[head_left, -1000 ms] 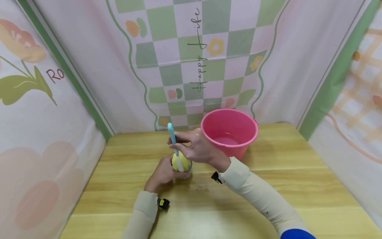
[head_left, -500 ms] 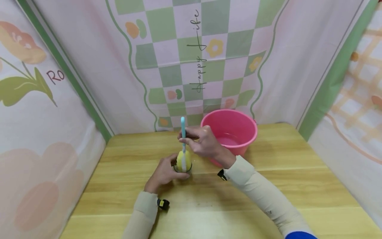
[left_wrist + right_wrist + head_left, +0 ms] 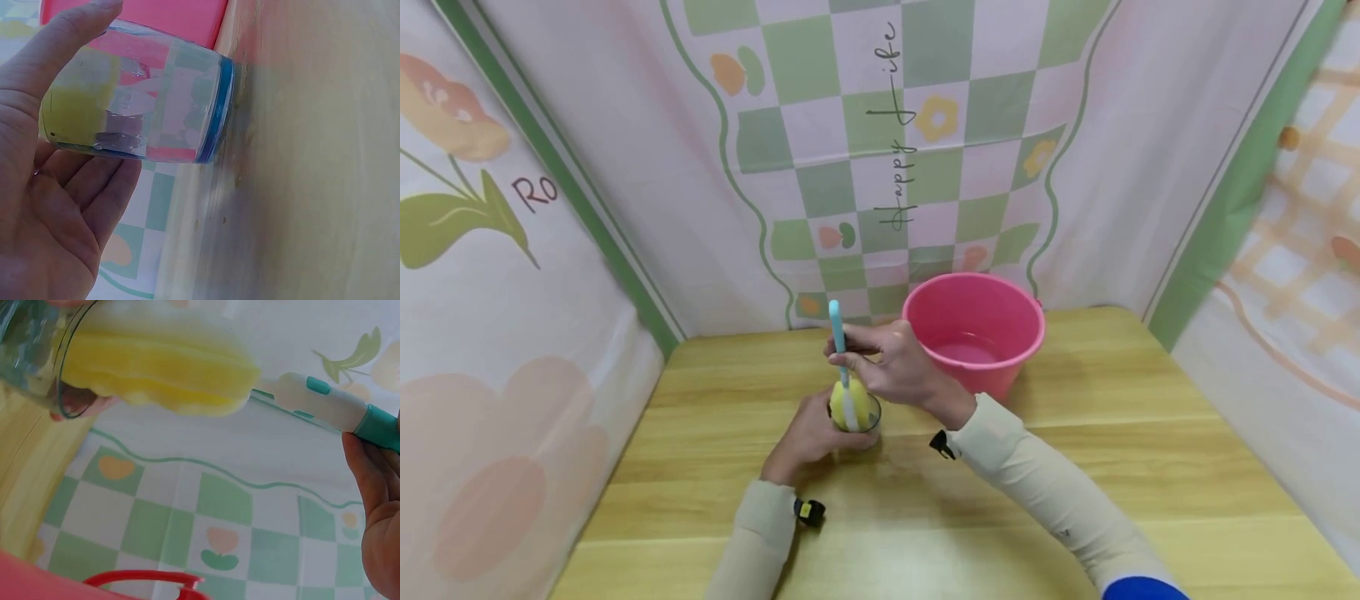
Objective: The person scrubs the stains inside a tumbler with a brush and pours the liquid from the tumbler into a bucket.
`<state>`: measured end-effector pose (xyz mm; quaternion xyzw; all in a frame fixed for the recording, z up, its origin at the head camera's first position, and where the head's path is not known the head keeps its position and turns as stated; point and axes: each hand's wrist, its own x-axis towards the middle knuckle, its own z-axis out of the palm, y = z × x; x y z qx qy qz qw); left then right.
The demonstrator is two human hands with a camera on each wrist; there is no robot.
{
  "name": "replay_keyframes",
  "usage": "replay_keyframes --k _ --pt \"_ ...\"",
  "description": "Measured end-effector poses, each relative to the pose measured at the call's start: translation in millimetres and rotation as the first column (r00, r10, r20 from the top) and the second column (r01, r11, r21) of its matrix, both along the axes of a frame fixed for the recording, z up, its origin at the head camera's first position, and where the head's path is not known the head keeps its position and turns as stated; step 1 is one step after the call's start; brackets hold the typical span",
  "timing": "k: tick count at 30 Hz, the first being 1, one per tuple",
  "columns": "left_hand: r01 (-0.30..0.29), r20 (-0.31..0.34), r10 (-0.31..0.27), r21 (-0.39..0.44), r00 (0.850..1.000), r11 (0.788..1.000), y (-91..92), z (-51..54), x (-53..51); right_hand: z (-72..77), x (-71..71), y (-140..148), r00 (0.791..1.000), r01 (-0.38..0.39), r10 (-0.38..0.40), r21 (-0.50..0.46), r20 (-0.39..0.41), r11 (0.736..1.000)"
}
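Observation:
A clear glass (image 3: 178, 103) stands on the wooden table, gripped by my left hand (image 3: 808, 432); in the left wrist view the thumb lies along one side and the fingers wrap the other. My right hand (image 3: 895, 367) pinches the teal and white handle of a sponge cup brush (image 3: 837, 325) between thumb and fingers. The brush leans slightly left. Its yellow sponge head (image 3: 169, 372) is partly inside the glass, the rest sticking out above the rim in the right wrist view. Water drops cling to the glass wall.
Behind the right hand stands a pink bucket (image 3: 985, 377) with some water in it. Its red handle (image 3: 144, 575) shows in the right wrist view. Small wet spots lie on the wooden table (image 3: 1075, 467). Patterned cloth (image 3: 880, 192) hangs around the table's back and sides.
My right hand swung the brush rightward and more upright, then back left to about its earlier tilt. My left hand keeps the glass in nearly the same place.

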<state>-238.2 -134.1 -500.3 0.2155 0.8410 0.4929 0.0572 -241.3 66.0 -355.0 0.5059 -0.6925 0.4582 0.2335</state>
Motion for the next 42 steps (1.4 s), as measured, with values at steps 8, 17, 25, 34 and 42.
replay_keyframes --k 8,17,25,34,42 --pt "0.004 0.023 -0.004 0.021 1.0 1.0 1.0 0.5 -0.6 -4.5 -13.9 9 0.996 0.064 -0.064 0.001 0.057 0.998" --pt "0.005 0.041 -0.005 0.006 0.999 1.0 1.9 3.5 0.4 -2.8 -0.5 19 0.998 0.048 -0.047 -0.009 0.029 0.999" --pt "0.019 0.001 -0.019 0.012 1.0 1.0 1.2 4.4 0.6 8.0 6.8 6 1.0 0.008 -0.008 -0.011 0.004 1.0" --pt "-0.015 0.011 0.015 0.002 1.0 1.0 0.1 3.5 0.8 -9.5 -14.6 -2 0.995 0.07 -0.068 -0.016 0.074 0.997" --pt "-0.01 0.03 0.01 -0.01 1.0 1.0 1.9 3.5 1.8 -15.2 -8.1 18 0.986 0.102 -0.099 -0.019 0.134 0.995"
